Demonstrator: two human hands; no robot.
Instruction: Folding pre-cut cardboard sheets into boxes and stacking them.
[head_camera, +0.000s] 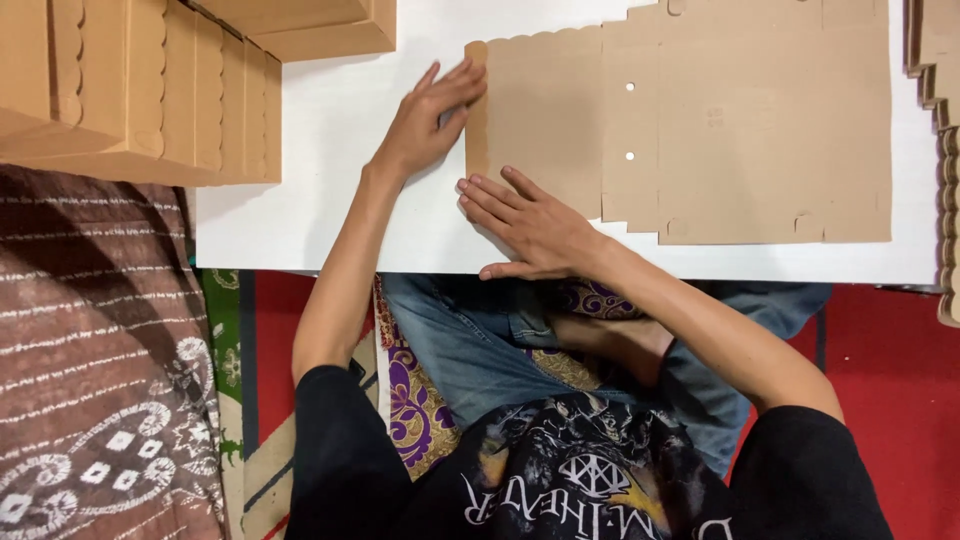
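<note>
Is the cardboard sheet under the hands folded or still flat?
Mostly flat: the cardboard sheet lies spread on the white table; only its left edge flap looks creased.

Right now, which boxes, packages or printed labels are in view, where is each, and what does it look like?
Flat box blank: brown die-cut cardboard lying on the white table, scalloped left flap, two small holes; left hand and right hand press its left edge.
Folded boxes: brown cardboard stack, upper left, scalloped flaps.
More cardboard blanks: stacked at the right edge.
No labels, signs or screens.
</note>
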